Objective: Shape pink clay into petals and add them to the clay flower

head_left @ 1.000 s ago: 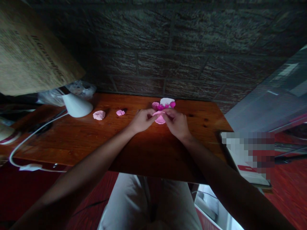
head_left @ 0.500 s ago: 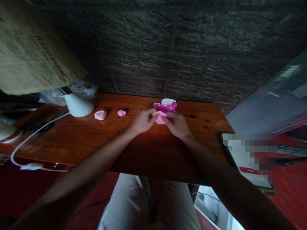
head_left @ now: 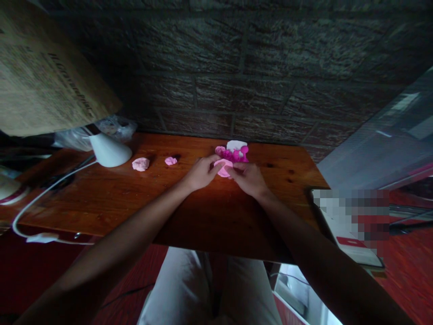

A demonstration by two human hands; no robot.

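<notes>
While both hands pinch pink disc, brown lampshade, blurry "GravurePrint" lettering

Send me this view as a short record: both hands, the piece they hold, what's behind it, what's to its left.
Left hand: grips pink disc, left side
Right hand: grips its right side
Piece: flat, roundish, pink
Behind: magenta pieces, white item
To the left: small pink lump, larger pale lump, white cone-shaped stand
Surface: wooden table

From here I see pale, creased trousers; bare forearms; the left hand and right hand both bare.
</notes>
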